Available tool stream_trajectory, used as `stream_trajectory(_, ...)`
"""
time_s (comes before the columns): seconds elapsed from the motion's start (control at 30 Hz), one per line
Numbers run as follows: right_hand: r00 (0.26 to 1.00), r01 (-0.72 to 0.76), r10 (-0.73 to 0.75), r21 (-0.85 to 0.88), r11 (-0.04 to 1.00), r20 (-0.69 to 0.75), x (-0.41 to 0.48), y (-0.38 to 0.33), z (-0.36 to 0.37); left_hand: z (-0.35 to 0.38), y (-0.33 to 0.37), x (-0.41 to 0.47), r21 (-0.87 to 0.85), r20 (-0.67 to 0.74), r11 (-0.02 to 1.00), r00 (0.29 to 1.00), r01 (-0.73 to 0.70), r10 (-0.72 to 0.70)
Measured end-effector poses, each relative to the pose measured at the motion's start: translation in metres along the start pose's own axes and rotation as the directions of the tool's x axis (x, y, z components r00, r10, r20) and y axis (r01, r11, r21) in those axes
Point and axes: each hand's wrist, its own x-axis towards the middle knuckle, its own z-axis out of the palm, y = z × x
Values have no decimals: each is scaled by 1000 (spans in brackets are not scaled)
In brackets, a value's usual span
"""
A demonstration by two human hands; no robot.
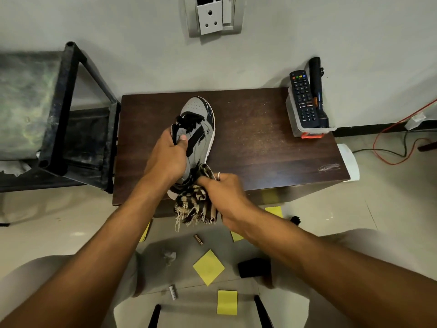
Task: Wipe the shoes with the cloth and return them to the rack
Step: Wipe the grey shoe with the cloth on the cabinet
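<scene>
Closest to the lens, two bare forearms reach forward from the lower corners and meet over the near edge of a dark wooden table. From my seat I read the left hand as closed round the shoe at its collar, thumb laid on the grey side panel just below the black laces. The right hand is clenched on a bunched, striped, fringed cloth, holding it against the heel; a ring shows on one finger. Both wrists angle inward, the right crossing low in front of the table edge.

That shoe rests on the table, toe pointing at the wall, heel at the near edge. To its right I see bare tabletop as far as a clear container at the far right corner, carrying a remote and a torch. Just beside the table's left edge stands the black rack. Yellow notes lie on the floor below.
</scene>
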Motion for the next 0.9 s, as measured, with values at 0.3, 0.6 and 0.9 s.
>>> stream_trajectory(0.3, 999, 28, -26, 60, 998, -20, -1, -3, -8, 0, -3, 1, -1, 4, 1000, 1000, -20, 20)
stream_trajectory(0.6, 988, 154, -151, -82, 985, 37, -13, -2, -15, 2, -3, 3, 8, -3, 1000, 1000, -24, 24)
stream_trajectory(0.9, 958, 279, -283, -329, 902, 36, 9, -16, -26, -5, -8, 9, 16, 67, 1000, 998, -14, 13)
